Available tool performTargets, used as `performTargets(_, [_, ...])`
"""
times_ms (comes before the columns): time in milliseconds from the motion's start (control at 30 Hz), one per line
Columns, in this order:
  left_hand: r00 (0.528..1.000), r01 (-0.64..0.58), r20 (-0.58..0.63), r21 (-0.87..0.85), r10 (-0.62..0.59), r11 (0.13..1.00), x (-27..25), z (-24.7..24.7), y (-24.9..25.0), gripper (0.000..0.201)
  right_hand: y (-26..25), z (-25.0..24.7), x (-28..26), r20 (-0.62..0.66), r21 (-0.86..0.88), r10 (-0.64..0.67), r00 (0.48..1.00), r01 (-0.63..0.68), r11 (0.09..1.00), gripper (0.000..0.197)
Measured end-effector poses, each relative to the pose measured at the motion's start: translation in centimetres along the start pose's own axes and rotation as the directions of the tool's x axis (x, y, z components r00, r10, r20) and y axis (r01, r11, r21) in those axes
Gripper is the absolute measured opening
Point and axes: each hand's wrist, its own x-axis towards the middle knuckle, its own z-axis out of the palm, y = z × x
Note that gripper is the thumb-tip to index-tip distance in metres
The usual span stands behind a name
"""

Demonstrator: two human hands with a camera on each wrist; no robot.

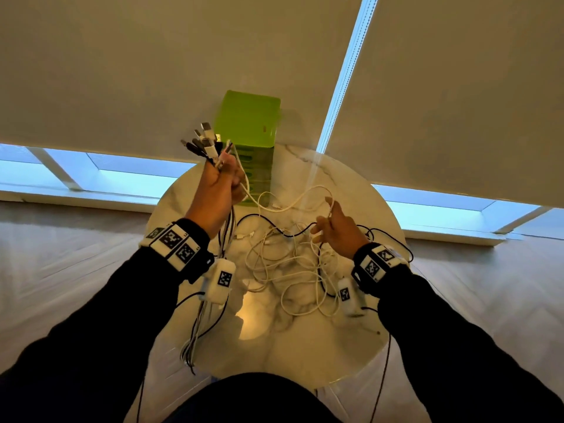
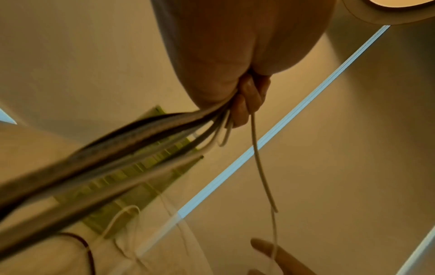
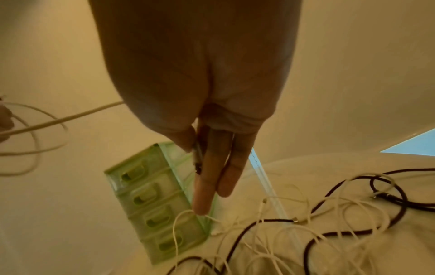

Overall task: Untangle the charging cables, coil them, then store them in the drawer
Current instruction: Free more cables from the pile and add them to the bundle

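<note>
The left hand (image 1: 218, 186) is raised, its grip a tight fist round a bundle (image 1: 205, 141) of cable ends, black and white, whose plugs fan out above the knuckles while the cords hang down under the wrist past the near edge of the bench (image 1: 308, 355). Just behind that fist stands the green drawer unit (image 1: 247, 123), its drawers shut. One white cable (image 1: 283, 206) sags from the left fist across to the right hand (image 1: 338, 228), which pinches its plug between thumb and forefinger, the other fingers straight. Below and between the two hands, the rest of the cables (image 1: 293, 267) lie in a loose black and white tangle on the round marble bench.
</note>
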Motion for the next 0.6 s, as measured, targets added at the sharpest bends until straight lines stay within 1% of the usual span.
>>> performTargets(67, [0.995,0.053,0.087,-0.072,-0.047,0.996,-0.4,2.0,-0.6,0.018,0.6,-1.0,-0.2,-0.077,-0.019,0.098,0.992,-0.1,0.995,0.07])
performTargets(100, [0.989,0.089,0.13,-0.101,-0.076,0.991,-0.6,3.0,-1.0,0.021,1.1,-1.5,-0.7,-0.103,-0.035,0.118,0.988,-0.122,0.992,0.073])
performTargets(133, [0.978,0.128,0.181,-0.116,-0.106,0.985,-0.8,4.2,-1.5,0.024,1.8,-2.3,-1.6,-0.122,-0.068,0.127,0.984,-0.136,0.988,0.071])
performTargets(233, [0.929,0.215,0.329,-0.107,-0.17,0.971,-1.8,7.6,-3.0,0.024,3.6,-4.2,-5.2,-0.096,-0.232,0.104,0.99,-0.124,0.965,0.048])
performTargets(267, [0.909,0.237,0.374,-0.102,-0.183,0.966,-2.2,8.8,-3.4,0.023,4.2,-4.7,-6.5,-0.093,-0.259,0.102,0.99,-0.123,0.958,0.042])
performTargets(300, [0.887,0.261,0.417,-0.095,-0.199,0.961,-2.7,10.4,-3.8,0.023,5.0,-5.2,-8.1,-0.106,-0.236,0.118,0.987,-0.14,0.962,0.041])
performTargets(333, [0.871,0.276,0.443,-0.09,-0.21,0.957,-3.1,11.6,-4.1,0.023,5.3,-5.4,-9.3,-0.124,-0.189,0.135,0.983,-0.157,0.969,0.042])
performTargets(400, [0.838,0.297,0.497,-0.066,-0.227,0.952,-4.1,14.4,-4.6,0.021,5.9,-6.1,-12.0,-0.189,-0.122,0.156,0.97,-0.18,0.976,0.051])
performTargets(467, [0.8,0.309,0.551,-0.038,-0.239,0.95,-5.0,17.0,-5.1,0.019,6.5,-6.8,-14.6,-0.214,-0.082,0.204,0.955,-0.226,0.971,0.055])
performTargets(533, [0.764,0.322,0.595,-0.019,-0.248,0.947,-5.6,18.9,-5.5,0.014,7.3,-7.3,-16.8,-0.186,-0.107,0.276,0.943,-0.298,0.948,0.054])
performTargets(600, [0.72,0.316,0.644,0.029,-0.259,0.948,-6.2,20.6,-6.0,0.011,8.7,-7.8,-19.1,-0.18,-0.208,0.35,0.919,-0.383,0.9,0.066])
